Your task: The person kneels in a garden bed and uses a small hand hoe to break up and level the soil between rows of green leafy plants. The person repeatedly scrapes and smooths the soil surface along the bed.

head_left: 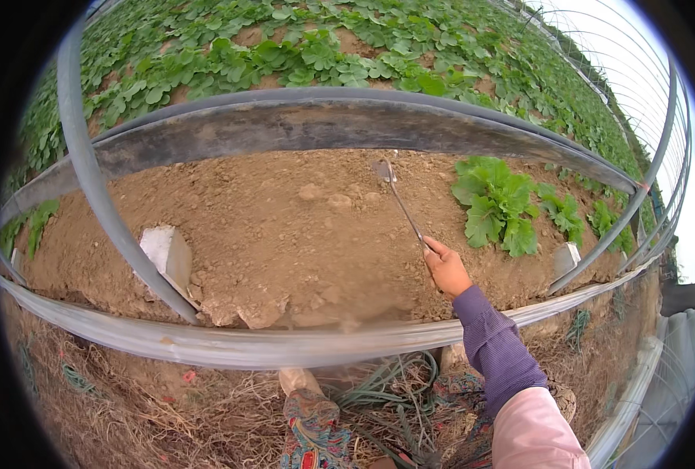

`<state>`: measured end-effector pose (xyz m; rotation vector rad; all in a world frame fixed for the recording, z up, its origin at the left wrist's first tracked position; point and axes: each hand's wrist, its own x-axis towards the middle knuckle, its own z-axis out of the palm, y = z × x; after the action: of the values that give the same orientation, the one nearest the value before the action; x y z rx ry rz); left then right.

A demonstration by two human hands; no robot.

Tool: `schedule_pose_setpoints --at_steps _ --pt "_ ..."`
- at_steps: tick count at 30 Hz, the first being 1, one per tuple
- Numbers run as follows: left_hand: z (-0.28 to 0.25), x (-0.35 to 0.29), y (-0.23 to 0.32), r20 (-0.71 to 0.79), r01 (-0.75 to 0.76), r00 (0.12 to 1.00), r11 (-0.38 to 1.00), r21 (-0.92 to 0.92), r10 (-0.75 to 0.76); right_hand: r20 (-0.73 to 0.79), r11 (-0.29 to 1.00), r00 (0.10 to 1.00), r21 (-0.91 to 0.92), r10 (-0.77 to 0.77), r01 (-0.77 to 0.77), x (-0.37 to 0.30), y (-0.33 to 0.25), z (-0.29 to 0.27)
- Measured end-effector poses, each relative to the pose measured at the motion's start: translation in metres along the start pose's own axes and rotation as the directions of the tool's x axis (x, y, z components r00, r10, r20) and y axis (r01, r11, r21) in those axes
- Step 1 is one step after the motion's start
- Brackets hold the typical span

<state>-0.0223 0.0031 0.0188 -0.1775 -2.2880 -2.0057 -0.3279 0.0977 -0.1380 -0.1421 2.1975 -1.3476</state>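
The right hand (447,267) grips a thin-shafted, flat-bladed grey metal hoe (406,210) reaching ahead of it over crumbly brown soil (285,227); a ruffled, broad-leaved green plant (497,205) grows to its right.

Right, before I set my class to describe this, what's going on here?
A person's right hand grips a thin-handled tool and reaches over brown soil. The tool's small blade is near the dark strip on the far side; whether it touches the soil is unclear. A leafy green plant stands to the right. The left hand is out of view.
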Motion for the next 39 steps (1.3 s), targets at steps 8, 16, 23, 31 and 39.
schedule_pose_setpoints --at_steps 8,16,23,31,39 --pt "0.001 0.003 0.002 0.007 -0.006 1.0 1.0 -0.016 0.006 -0.136 0.776 0.809 -0.409 -0.572 0.48 0.012 0.045 -0.021" --pt "0.001 -0.001 0.003 -0.015 0.003 1.0 1.0 -0.014 -0.003 0.032 0.954 0.977 -0.213 -0.211 0.213 0.003 -0.017 -0.032" --pt "0.003 -0.003 0.002 -0.036 0.002 0.999 1.0 -0.013 -0.003 0.121 0.987 0.992 -0.151 -0.041 0.059 0.016 -0.049 -0.024" --pt "0.001 -0.004 0.002 -0.034 0.001 0.999 1.0 -0.019 -0.001 0.255 0.917 0.963 -0.398 0.085 0.024 0.057 -0.081 -0.014" --pt "-0.003 -0.002 0.005 -0.049 0.015 0.999 0.998 -0.054 -0.017 0.188 0.908 0.98 -0.418 0.06 0.025 0.078 -0.078 -0.005"
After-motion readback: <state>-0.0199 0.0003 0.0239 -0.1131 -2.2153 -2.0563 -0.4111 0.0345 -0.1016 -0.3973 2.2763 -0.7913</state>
